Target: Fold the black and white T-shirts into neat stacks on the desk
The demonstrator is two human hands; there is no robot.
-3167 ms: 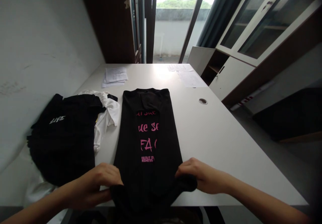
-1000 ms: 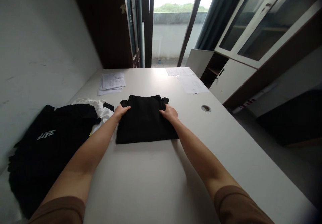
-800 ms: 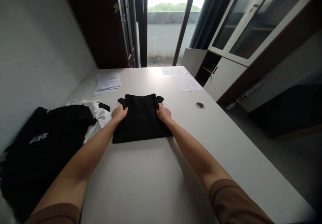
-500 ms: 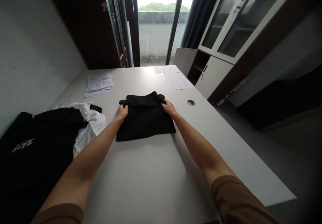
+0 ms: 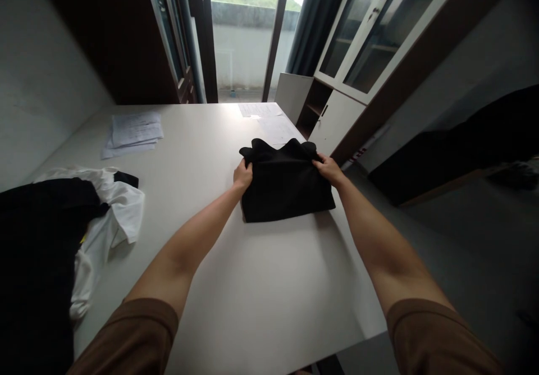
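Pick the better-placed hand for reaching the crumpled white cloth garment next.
Left, probably: the left hand is nearer the white garment; the right hand is across the folded black fabric. Both grip that fabric.

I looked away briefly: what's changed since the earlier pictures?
The black garment, first spread out with pink lettering showing, is now folded over, lettering out of sight. It has moved right across the table, hiding the round hole. The left hand and right hand, first at its near end, now grip its far corners. The paper stack stayed put.
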